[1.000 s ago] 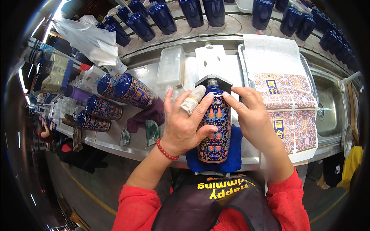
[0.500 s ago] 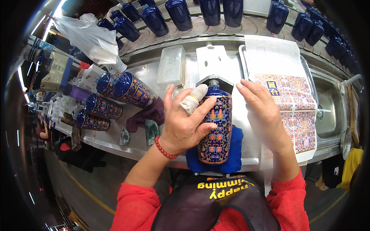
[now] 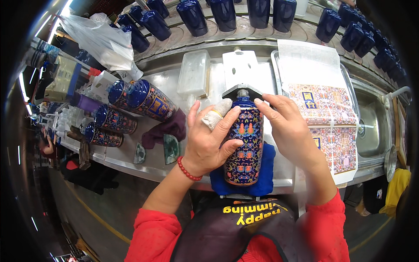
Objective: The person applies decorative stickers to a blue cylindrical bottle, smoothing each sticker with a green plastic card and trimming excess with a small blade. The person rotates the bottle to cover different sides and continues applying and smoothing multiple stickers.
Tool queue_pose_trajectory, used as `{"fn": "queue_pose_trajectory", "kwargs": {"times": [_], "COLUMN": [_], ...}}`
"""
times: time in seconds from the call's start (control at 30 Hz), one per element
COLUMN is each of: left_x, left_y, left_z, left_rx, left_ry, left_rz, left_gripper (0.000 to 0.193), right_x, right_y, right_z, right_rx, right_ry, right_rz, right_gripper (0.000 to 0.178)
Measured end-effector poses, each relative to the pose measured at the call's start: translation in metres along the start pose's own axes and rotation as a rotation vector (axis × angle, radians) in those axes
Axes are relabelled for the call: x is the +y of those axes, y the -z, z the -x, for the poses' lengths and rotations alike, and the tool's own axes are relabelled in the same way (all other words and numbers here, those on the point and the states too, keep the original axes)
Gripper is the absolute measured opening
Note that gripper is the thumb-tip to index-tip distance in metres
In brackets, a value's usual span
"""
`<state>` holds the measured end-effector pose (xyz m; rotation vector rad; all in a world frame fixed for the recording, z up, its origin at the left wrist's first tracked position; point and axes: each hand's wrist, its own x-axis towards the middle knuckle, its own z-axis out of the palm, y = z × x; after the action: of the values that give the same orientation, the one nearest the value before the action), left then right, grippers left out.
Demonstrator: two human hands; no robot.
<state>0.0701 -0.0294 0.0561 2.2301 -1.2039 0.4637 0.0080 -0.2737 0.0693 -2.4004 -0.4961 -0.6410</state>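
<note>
Left hand (image 3: 208, 142) wrapped over the left flank of a decorated blue bottle (image 3: 244, 144), fingers curled across the patterned face, thumb side up by the shoulder; a taped or bandaged finger (image 3: 217, 114) noted pressing near the neck, apparently to protect the skin while rubbing. Right hand (image 3: 289, 126) laid flat along the right flank, fingers extended and together, tips at the shoulder, seemingly smoothing the printed wrap against the glaze. Bottle lying on its side, neck pointing away from the body, seated in a notched white jig (image 3: 241, 72) that stops rolling, and cushioned on a folded blue cloth (image 3: 266, 168) at the near edge of the steel bench (image 3: 152, 163). Sheets of patterned decals (image 3: 325, 118) spread in a tray just right of the bottle, within reach. Finished decorated bottles (image 3: 148, 99) stacked on their sides to the left, well apart from the working spot. Plain dark blue bottles (image 3: 227, 13) standing in rows on the shelf beyond. Purple rag (image 3: 168, 129) lying just left of the wrist.
</note>
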Motion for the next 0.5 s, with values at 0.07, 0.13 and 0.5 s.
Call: {"fn": "queue_pose_trajectory", "kwargs": {"times": [0.07, 0.13, 0.5], "left_x": [0.0002, 0.0006, -0.0009], "left_y": [-0.0004, -0.0006, -0.0041], "left_z": [0.0009, 0.0007, 0.0052], "left_rx": [0.001, 0.005, 0.028], "left_ry": [-0.001, 0.0, 0.029], "left_rz": [-0.007, -0.009, 0.084], "left_gripper": [0.065, 0.065, 0.073], "right_x": [-0.0015, -0.0027, -0.0016], "right_y": [-0.0026, -0.0041, -0.0057], "right_z": [-0.0005, 0.0001, 0.0041], "right_rx": [-0.023, -0.026, -0.04], "right_ry": [0.001, 0.011, 0.006], "right_rz": [0.013, 0.04, 0.005], "right_gripper": [0.064, 0.061, 0.065]}}
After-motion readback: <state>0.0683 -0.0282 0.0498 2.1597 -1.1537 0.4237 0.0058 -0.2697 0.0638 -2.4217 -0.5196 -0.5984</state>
